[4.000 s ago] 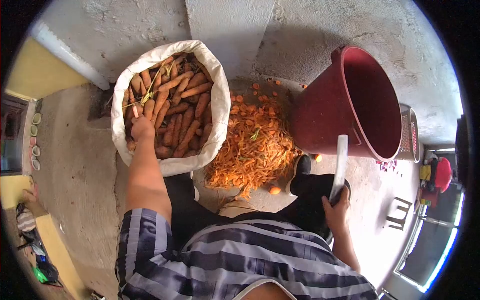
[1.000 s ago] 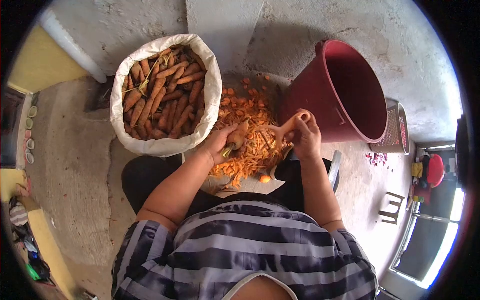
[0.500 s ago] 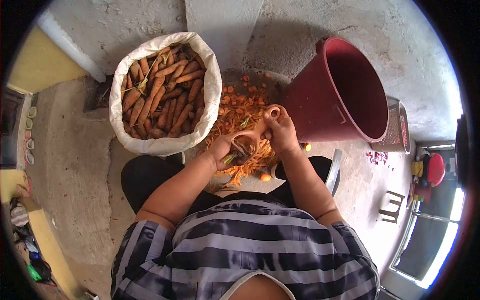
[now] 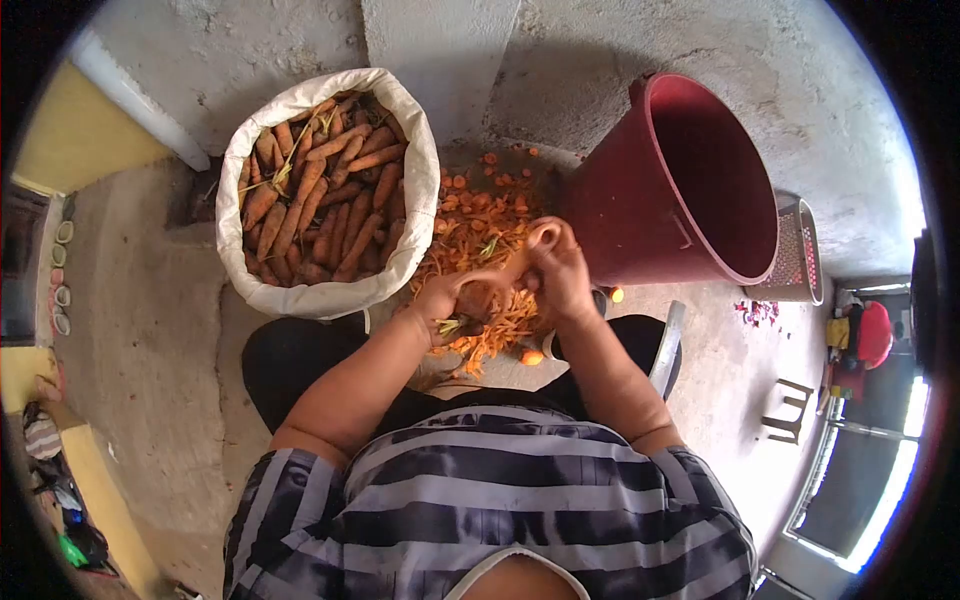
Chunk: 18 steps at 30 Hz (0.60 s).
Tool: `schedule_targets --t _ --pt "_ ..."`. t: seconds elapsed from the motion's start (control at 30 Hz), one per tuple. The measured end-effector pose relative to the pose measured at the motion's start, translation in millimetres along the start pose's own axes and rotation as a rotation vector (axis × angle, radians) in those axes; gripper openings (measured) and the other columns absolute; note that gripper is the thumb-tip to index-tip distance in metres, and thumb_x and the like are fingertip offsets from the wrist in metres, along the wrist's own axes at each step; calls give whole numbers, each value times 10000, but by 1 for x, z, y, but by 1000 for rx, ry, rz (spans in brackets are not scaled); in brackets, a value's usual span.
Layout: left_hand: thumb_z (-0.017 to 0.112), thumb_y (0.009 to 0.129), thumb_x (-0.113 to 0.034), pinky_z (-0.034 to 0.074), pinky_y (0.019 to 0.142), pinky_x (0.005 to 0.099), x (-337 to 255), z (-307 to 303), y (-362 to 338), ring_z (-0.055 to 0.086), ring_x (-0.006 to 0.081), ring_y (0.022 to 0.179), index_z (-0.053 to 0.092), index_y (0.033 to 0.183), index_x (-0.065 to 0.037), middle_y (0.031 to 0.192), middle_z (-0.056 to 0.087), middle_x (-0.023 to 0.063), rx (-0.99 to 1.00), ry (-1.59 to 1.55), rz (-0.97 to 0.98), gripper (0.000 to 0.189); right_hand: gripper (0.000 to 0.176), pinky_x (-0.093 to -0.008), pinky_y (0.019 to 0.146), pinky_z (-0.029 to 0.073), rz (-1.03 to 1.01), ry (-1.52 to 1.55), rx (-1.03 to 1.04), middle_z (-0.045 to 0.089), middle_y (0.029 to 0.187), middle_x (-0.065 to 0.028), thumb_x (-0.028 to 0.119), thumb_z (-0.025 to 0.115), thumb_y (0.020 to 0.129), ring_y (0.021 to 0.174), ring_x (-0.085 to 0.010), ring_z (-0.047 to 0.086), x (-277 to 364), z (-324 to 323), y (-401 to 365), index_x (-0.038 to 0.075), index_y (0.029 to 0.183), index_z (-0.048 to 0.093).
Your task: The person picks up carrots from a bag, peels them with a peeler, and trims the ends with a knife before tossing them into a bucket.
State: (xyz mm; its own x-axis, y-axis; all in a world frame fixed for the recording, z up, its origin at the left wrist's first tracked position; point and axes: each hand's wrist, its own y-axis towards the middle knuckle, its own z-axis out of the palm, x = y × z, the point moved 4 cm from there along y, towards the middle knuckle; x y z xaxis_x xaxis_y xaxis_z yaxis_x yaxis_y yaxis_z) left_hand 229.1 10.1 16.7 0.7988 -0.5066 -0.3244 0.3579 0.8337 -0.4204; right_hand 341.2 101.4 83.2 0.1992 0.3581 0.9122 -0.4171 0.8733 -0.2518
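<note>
My left hand (image 4: 436, 305) is closed around a carrot (image 4: 466, 327), its stubby green stem end pointing toward me; much of its body is hidden by the fingers and the tool. In my right hand (image 4: 562, 278) is a peach-coloured peeler (image 4: 516, 267) with a forked head and a hole at the end of its handle. The peeler's head is over the carrot, close to my left fingers. Under both hands, orange peelings and cut carrot slices (image 4: 480, 215) lie in a heap.
A white sack (image 4: 426, 190) full of unpeeled carrots stands at the left. To the right, a large dark red bucket (image 4: 620, 200) is tilted, with a perforated basket (image 4: 800, 255) behind it. A small chair (image 4: 787, 410) is farther right. Carrot ends lie near my feet.
Both hands have shifted slightly, the peeler still in the right and the carrot still in the left. The peeler's head has moved a little over the carrot.
</note>
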Motion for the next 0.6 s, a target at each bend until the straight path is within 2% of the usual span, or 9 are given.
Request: schedule_targets --t 0.03,0.1,0.2,0.23,0.27,0.37,0.43,0.57,0.6 --pt "433 869 -288 482 435 260 2 -1 0 575 173 528 556 926 -11 697 575 103 -8 -3 8 309 278 -219 388 440 64 59 91 485 811 -66 93 548 841 534 -108 502 -7 5 -5 61 1057 377" --pt "422 866 -259 465 432 260 7 -3 3 554 168 494 564 885 -2 651 559 105 -13 -10 24 294 246 -230 407 447 48 115 139 491 786 -61 103 554 838 543 -118 508 -12 12 -7 66 1030 403" --pt "413 874 -255 447 454 279 10 -6 3 543 183 561 531 973 -1 715 552 119 6 -57 -65 297 218 -260 450 472 94 163 -73 491 747 -55 80 566 823 530 -131 505 -28 -23 21 70 995 432" --pt "413 875 -254 443 458 283 11 -5 -1 540 187 579 522 1003 0 733 550 122 22 -52 -99 304 141 -225 423 400 72 47 -174 485 757 -23 68 577 815 557 -89 473 -29 -54 39 81 924 488" --pt "422 877 -265 439 469 286 13 -9 0 533 199 625 477 1104 -14 792 546 117 76 -41 -120 343 166 -239 431 411 -58 -168 -298 498 776 -39 31 595 789 596 -102 486 -48 -109 70 78 900 480" --pt "436 875 -276 439 458 287 3 -6 -1 533 199 626 454 1153 -31 809 545 108 35 4 -49 370 208 -292 428 444 -289 -379 -800 528 783 -76 45 596 791 624 -141 539 -27 -179 73 49 940 451" --pt "445 876 -284 438 440 269 3 -4 -4 557 186 640 456 1156 -41 827 555 95 -33 -59 -65 371 222 -265 422 439 -288 -407 -698 515 796 -62 73 601 794 618 -121 519 -5 -152 56 70 962 455" --pt "443 879 -285 443 437 245 -1 13 -4 578 158 616 478 1135 -46 790 574 82 -158 -74 -23 351 240 -211 420 418 -122 -15 -207 473 761 -22 102 574 819 496 -84 420 -6 -45 9 107 1022 446" --pt "438 881 -285 445 440 243 -1 17 -5 578 157 610 484 1125 -45 785 576 83 -197 -51 5 345 227 -218 434 420 -52 12 -118 485 796 -34 109 568 828 552 -97 462 -10 -26 -4 91 1016 441"
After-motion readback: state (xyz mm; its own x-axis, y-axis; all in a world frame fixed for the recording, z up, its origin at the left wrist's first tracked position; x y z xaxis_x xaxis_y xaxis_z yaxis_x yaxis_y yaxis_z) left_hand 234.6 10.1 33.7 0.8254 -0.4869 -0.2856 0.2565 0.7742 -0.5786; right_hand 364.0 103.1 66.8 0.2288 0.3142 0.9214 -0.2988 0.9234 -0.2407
